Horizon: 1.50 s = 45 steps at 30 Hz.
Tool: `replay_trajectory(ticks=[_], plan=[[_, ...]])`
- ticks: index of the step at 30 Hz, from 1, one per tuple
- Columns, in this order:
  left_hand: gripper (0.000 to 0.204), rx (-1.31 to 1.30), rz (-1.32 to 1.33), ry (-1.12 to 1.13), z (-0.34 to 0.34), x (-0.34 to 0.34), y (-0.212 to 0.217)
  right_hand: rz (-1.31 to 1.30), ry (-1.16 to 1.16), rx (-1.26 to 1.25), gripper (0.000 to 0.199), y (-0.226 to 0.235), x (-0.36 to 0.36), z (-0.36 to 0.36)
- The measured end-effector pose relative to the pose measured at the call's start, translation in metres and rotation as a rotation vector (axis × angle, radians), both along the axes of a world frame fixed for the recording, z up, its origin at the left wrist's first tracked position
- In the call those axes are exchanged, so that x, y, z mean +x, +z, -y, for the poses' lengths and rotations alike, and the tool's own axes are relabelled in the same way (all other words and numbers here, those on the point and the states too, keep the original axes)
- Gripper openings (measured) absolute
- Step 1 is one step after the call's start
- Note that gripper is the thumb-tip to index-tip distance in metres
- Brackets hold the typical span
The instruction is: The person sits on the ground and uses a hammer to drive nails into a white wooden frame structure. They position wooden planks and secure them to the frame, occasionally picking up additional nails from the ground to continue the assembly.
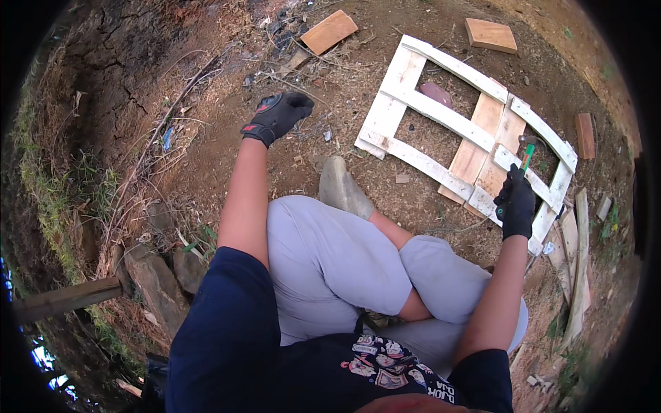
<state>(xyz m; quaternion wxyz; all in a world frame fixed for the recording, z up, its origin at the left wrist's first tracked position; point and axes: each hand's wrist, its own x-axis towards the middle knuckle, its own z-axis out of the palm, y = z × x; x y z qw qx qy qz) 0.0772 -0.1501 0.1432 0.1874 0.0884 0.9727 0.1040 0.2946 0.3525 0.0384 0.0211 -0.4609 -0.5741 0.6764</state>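
Person seated on bare dirt ground (227, 144), legs folded, grey trousers, dark blue top. Both hands in black work gloves.

Right hand (516, 205): fingers wrapped tight around the green handle of a hammer (526, 157). Hammer held roughly upright, its metal head at the top, over the near right part of a white-painted wooden frame (441, 113). Whether the head touches the wood cannot be told.

White frame: lies flat on the dirt ahead and to the person's right, made of crossed slats. Two unpainted planks (485, 148) run side by side under or through its right half.

Left hand (277, 115): raised out to the left front, clear of the frame, holding nothing; fingers loosely curled, not spread.

Surroundings: one loose board (329, 32) on the dirt at top centre, another (490, 35) at top right beyond the frame. Pale weathered slats (577, 275) lie along the right side. Stones (160, 282) and dry twigs at the left.
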Motion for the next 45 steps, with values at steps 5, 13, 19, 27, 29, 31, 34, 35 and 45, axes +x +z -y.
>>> replay_trajectory(ticks=[5, 13, 19, 27, 29, 31, 34, 35, 45], plan=[[0.05, -0.203, 0.089, -0.053, 0.046, -0.027, -0.08, 0.022, 0.062, 0.049, 0.034, -0.009, -0.002, -0.003], [0.064, -0.337, 0.094, -0.038, 0.012, -0.024, -0.101, 0.058, 0.036, -0.007, 0.027, -0.018, 0.001, -0.008], [0.064, -0.392, 0.102, -0.008, 0.005, -0.023, -0.097, 0.071, 0.041, -0.025, 0.028, -0.01, -0.001, -0.003], [0.061, -0.362, 0.079, -0.029, -0.002, -0.02, -0.101, 0.061, 0.048, -0.018, 0.033, -0.004, 0.0, -0.003], [0.059, -0.339, 0.09, -0.046, -0.004, -0.02, -0.097, 0.073, 0.038, -0.013, 0.034, 0.002, -0.002, 0.002], [0.057, -0.313, 0.095, -0.071, -0.006, -0.022, -0.098, 0.06, 0.031, -0.027, 0.034, -0.001, 0.0, -0.001], [0.054, -0.332, 0.078, -0.055, -0.005, -0.024, -0.102, 0.083, 0.027, -0.037, 0.033, 0.003, -0.001, -0.001], [0.053, -0.345, 0.066, -0.045, -0.003, -0.024, -0.104, 0.097, 0.021, -0.036, 0.033, 0.006, -0.003, 0.001], [0.039, -0.331, 0.125, -0.038, -0.013, -0.022, -0.103, 0.016, -0.03, -0.132, 0.036, 0.003, 0.0, -0.004]])
